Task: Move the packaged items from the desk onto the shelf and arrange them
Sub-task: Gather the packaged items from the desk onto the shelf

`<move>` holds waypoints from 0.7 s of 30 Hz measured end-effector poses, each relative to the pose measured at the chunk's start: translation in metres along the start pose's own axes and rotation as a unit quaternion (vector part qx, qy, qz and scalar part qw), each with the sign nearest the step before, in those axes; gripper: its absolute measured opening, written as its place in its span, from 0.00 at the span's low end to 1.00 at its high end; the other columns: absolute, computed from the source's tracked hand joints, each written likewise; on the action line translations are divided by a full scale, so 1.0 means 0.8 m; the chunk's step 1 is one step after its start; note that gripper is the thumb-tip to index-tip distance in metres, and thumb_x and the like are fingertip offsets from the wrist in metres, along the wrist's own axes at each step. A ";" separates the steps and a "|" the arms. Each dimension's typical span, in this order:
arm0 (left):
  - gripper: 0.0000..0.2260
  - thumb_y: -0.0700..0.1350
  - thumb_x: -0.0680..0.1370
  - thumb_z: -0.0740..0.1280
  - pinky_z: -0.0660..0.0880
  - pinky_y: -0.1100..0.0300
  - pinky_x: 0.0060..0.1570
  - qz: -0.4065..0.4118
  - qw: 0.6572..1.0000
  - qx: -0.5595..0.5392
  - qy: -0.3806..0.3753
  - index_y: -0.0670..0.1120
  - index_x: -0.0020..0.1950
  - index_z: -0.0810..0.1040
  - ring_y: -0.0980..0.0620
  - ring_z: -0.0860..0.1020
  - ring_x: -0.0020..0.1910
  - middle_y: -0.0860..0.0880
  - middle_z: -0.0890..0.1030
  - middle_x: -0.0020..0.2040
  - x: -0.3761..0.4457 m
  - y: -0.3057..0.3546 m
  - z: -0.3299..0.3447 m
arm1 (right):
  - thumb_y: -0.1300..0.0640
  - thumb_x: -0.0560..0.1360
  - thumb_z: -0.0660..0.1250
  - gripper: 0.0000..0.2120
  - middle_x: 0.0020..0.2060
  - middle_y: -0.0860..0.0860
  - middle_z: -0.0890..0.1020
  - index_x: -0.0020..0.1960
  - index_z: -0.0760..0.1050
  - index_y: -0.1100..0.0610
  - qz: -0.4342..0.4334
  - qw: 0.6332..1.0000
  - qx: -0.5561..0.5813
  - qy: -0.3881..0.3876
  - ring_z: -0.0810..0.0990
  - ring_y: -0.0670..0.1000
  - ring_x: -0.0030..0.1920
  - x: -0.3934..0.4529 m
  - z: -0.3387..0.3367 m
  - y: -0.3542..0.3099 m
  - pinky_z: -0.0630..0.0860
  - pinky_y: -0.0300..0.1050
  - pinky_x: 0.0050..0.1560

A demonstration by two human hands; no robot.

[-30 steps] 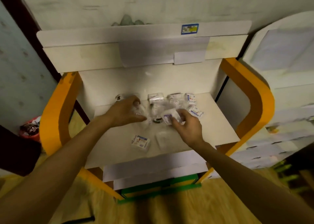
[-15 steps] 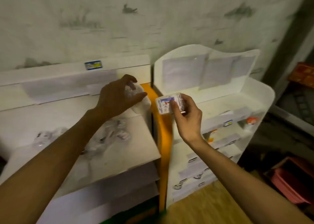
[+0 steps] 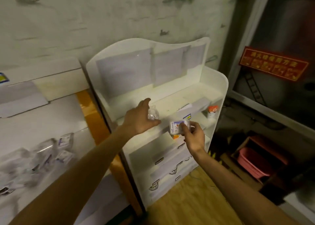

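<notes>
My left hand point(image 3: 140, 117) grips a small clear plastic package point(image 3: 152, 114) just above the front of the white shelf's point(image 3: 213, 81) top tier. My right hand point(image 3: 193, 136) pinches a small white package with blue and red print point(image 3: 177, 126), held in front of the second tier. Several more clear packaged items point(image 3: 47, 153) lie blurred on the white desk point(image 3: 42, 119) at the left.
An orange desk frame point(image 3: 92, 110) separates desk and shelf. A small orange-topped item point(image 3: 212, 109) stands on the shelf's second tier at the right. Lower tiers carry paper labels. A pink basket point(image 3: 252, 163) sits on the floor at the right, under a red sign point(image 3: 272, 65).
The view swung right from the desk to the white shelf. Both hands carried their packages right and down, over the shelf's upper tiers.
</notes>
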State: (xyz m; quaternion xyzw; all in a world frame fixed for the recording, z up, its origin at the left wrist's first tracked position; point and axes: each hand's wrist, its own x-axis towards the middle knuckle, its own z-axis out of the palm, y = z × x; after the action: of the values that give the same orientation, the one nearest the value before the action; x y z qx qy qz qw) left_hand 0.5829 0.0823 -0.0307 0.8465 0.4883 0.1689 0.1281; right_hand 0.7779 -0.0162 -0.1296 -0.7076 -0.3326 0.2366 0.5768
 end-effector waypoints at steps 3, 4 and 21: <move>0.44 0.67 0.69 0.73 0.77 0.50 0.58 -0.026 0.999 -0.020 -0.024 0.52 0.77 0.59 0.43 0.77 0.62 0.49 0.73 0.70 0.038 0.000 0.052 | 0.41 0.76 0.70 0.16 0.49 0.52 0.85 0.57 0.74 0.49 0.050 0.999 0.000 -0.006 0.84 0.54 0.48 0.037 0.000 0.036 0.82 0.61 0.50; 0.44 0.67 0.68 0.73 0.77 0.51 0.59 -0.040 0.998 -0.028 -0.031 0.52 0.77 0.59 0.43 0.77 0.62 0.49 0.73 0.71 0.054 -0.004 0.065 | 0.41 0.75 0.71 0.16 0.50 0.52 0.85 0.57 0.74 0.50 0.067 0.998 0.008 -0.012 0.85 0.54 0.48 0.053 0.002 0.044 0.82 0.61 0.50; 0.33 0.65 0.66 0.73 0.78 0.54 0.55 -0.113 0.982 -0.127 -0.077 0.51 0.66 0.70 0.47 0.78 0.56 0.52 0.76 0.58 0.266 -0.007 0.202 | 0.55 0.78 0.71 0.18 0.56 0.56 0.81 0.63 0.71 0.57 0.168 0.986 0.014 0.001 0.84 0.56 0.52 0.283 0.005 0.083 0.84 0.52 0.47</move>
State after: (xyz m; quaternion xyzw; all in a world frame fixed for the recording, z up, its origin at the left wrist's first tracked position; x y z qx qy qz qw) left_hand 0.7443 0.2614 -0.1460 0.7734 0.5438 0.1483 0.2901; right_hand 0.9397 0.1472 -0.1843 -0.7455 -0.2057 0.3340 0.5388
